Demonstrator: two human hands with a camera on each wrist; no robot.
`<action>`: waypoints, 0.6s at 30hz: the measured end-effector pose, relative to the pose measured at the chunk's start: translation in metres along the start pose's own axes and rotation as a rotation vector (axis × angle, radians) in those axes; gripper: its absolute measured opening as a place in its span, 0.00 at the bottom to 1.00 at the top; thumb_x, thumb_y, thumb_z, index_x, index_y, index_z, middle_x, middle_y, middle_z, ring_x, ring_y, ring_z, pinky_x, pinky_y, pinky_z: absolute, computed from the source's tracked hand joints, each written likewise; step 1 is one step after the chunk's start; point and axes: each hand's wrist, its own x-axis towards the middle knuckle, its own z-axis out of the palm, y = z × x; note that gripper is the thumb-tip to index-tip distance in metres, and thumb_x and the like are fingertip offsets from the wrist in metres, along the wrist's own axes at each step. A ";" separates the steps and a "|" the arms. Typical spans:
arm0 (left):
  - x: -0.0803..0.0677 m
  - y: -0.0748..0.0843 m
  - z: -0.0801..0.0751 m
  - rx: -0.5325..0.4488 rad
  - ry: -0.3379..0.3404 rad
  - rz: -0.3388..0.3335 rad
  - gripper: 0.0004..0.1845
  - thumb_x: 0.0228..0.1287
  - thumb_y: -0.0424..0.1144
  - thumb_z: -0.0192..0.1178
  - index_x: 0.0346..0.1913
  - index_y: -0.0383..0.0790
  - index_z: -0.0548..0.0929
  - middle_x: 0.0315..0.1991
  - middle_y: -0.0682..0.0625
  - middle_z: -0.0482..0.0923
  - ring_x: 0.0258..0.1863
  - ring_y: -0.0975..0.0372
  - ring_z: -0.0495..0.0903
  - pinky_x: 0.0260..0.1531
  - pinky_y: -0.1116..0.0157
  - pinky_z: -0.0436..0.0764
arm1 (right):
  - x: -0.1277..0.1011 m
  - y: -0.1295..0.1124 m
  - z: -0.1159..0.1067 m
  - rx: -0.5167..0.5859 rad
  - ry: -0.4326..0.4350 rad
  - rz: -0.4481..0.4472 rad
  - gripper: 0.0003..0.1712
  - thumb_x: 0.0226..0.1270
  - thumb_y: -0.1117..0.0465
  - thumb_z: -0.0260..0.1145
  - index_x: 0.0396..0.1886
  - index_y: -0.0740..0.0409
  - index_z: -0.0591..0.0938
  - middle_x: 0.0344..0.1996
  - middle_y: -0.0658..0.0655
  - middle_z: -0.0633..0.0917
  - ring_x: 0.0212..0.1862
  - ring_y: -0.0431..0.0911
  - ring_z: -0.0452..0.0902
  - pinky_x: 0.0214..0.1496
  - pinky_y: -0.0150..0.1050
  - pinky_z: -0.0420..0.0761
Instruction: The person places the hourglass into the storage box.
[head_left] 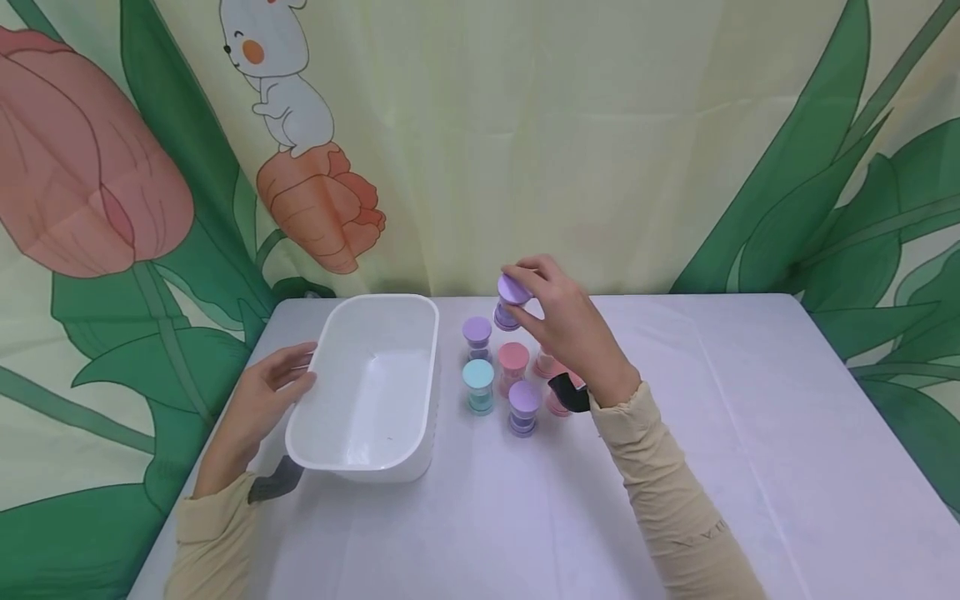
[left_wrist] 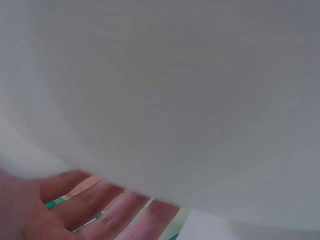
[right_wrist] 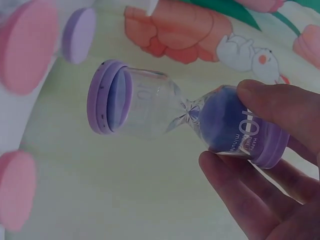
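My right hand (head_left: 558, 321) pinches a purple-capped hourglass (head_left: 513, 292) by its upper end, over the far side of a group of hourglasses. In the right wrist view the hourglass (right_wrist: 217, 120) has blue-purple sand in the end between thumb and fingers, where white lettering shows. Beside the left side of a white plastic tub (head_left: 431, 392), my left hand (head_left: 266, 392) touches the outer wall near the rim. The left wrist view shows the left fingers (left_wrist: 107, 205) extended against the tub, whose pale wall (left_wrist: 175, 100) fills most of that view.
Right of the tub stand a purple hourglass (head_left: 477, 333), a teal one (head_left: 478, 377), a pink one (head_left: 513, 358) and another purple one (head_left: 524, 400). More pink hourglasses are partly hidden by the right hand and wrist. A printed curtain (head_left: 562, 150) hangs behind the white-covered table (head_left: 750, 458).
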 end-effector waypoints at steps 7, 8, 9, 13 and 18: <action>-0.001 0.001 0.000 0.013 0.002 -0.008 0.32 0.73 0.50 0.55 0.74 0.39 0.65 0.68 0.36 0.70 0.64 0.43 0.73 0.57 0.49 0.77 | 0.015 -0.016 0.012 0.051 0.005 -0.050 0.28 0.57 0.69 0.75 0.59 0.64 0.80 0.52 0.58 0.78 0.50 0.48 0.81 0.56 0.41 0.82; -0.001 0.001 0.000 0.011 0.002 -0.006 0.32 0.73 0.50 0.55 0.74 0.39 0.65 0.68 0.36 0.70 0.64 0.43 0.73 0.57 0.49 0.77 | 0.016 -0.017 0.013 0.052 0.003 -0.054 0.28 0.57 0.69 0.75 0.59 0.64 0.80 0.52 0.58 0.78 0.51 0.48 0.81 0.56 0.40 0.82; -0.001 0.001 0.000 0.009 0.005 -0.006 0.32 0.73 0.50 0.56 0.74 0.39 0.65 0.68 0.36 0.70 0.64 0.43 0.73 0.57 0.49 0.77 | 0.018 -0.019 0.015 0.056 0.000 -0.058 0.28 0.57 0.69 0.75 0.59 0.64 0.80 0.52 0.58 0.78 0.51 0.48 0.81 0.56 0.40 0.82; -0.001 0.001 0.001 0.001 0.012 -0.002 0.33 0.73 0.50 0.56 0.74 0.40 0.65 0.69 0.37 0.70 0.64 0.44 0.73 0.57 0.50 0.76 | 0.023 -0.025 0.019 0.053 -0.002 -0.078 0.27 0.58 0.68 0.74 0.59 0.63 0.80 0.52 0.57 0.78 0.51 0.47 0.81 0.56 0.39 0.81; -0.001 0.001 0.002 0.000 0.020 0.005 0.33 0.72 0.51 0.56 0.74 0.40 0.65 0.69 0.37 0.70 0.64 0.44 0.73 0.58 0.49 0.76 | 0.032 -0.037 0.022 0.045 0.005 -0.111 0.27 0.59 0.68 0.74 0.59 0.64 0.80 0.51 0.58 0.78 0.50 0.47 0.81 0.56 0.37 0.81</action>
